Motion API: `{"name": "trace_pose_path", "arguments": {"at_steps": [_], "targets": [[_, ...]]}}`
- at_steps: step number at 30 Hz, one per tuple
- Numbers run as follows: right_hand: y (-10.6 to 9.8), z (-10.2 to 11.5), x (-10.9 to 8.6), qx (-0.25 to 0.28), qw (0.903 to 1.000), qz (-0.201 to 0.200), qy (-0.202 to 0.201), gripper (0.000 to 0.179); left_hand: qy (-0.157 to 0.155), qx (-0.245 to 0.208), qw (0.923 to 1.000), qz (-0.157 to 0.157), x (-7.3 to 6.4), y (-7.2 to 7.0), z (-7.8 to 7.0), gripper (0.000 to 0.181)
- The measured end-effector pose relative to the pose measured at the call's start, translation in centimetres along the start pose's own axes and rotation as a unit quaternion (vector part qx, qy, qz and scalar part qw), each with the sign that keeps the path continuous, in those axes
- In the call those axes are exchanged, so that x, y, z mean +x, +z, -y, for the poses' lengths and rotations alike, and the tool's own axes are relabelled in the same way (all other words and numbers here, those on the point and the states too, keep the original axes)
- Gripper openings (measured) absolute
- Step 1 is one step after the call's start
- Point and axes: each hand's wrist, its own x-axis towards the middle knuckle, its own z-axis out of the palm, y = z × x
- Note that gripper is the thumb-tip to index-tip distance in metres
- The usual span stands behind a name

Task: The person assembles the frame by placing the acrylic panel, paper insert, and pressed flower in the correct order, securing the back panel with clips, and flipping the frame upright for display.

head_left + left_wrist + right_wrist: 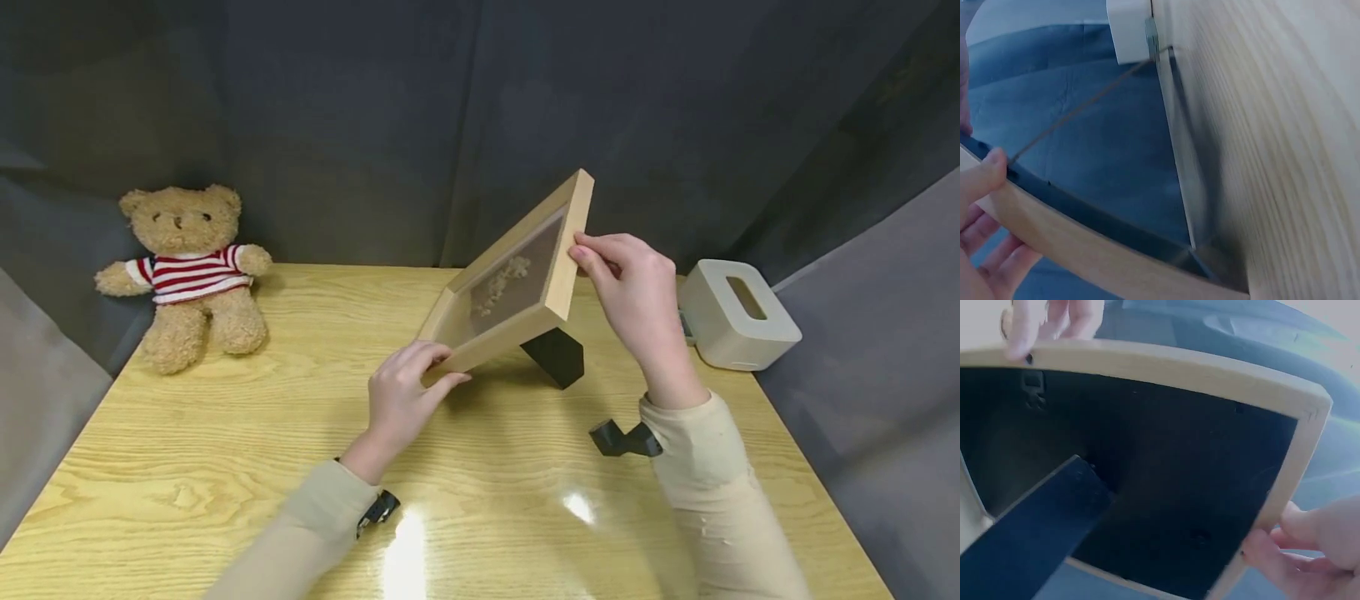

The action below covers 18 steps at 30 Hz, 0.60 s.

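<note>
A light wooden picture frame (517, 271) with a pale flower-like motif behind its pane is tilted up over the table. My left hand (405, 387) pinches its near lower edge, thumb underneath. On the right side, my right hand (633, 287) grips the frame's edge between thumb and fingers. From the frame's black back panel (1179, 462) a black easel leg (1041, 525) swings out, its end (558, 358) showing below the frame. A metal hanger (1033, 381) sits on the back near the rim. In the left wrist view a thin cord (1079, 109) runs across behind the frame.
A teddy bear (198, 275) in a red-striped shirt sits at the back left of the wooden table (187, 467). At the right edge stands a white tissue box (738, 312). Dark curtains (360, 133) hang behind the table.
</note>
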Motion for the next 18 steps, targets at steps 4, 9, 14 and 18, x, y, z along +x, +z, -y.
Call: {"name": "trace_pose_path", "arguments": {"at_steps": [4, 9, 14, 18], "targets": [[-1.0, -0.3, 0.1, -0.014, 0.9985, 0.051, -0.013, 0.029, 0.002, 0.009, 1.0, -0.001, -0.2, 0.4, -0.9, 0.031], [-2.2, -1.0, -0.3, -0.003, 0.9939, 0.103, -0.039, 0.029, -0.002, 0.017, 0.9997, -0.02, -0.7, 1.0, -1.5, 0.031], [-3.0, -1.0, -0.9, 0.0, 0.9902, 0.119, -0.074, 0.034, -0.01, 0.02, 0.9993, -0.031, -0.6, 1.4, -1.7, 0.031], [-3.7, -0.3, -1.4, -0.003, 0.9839, 0.161, -0.077, 0.051, -0.016, 0.016, 0.999, -0.038, -0.2, 1.7, -2.0, 0.033]]}}
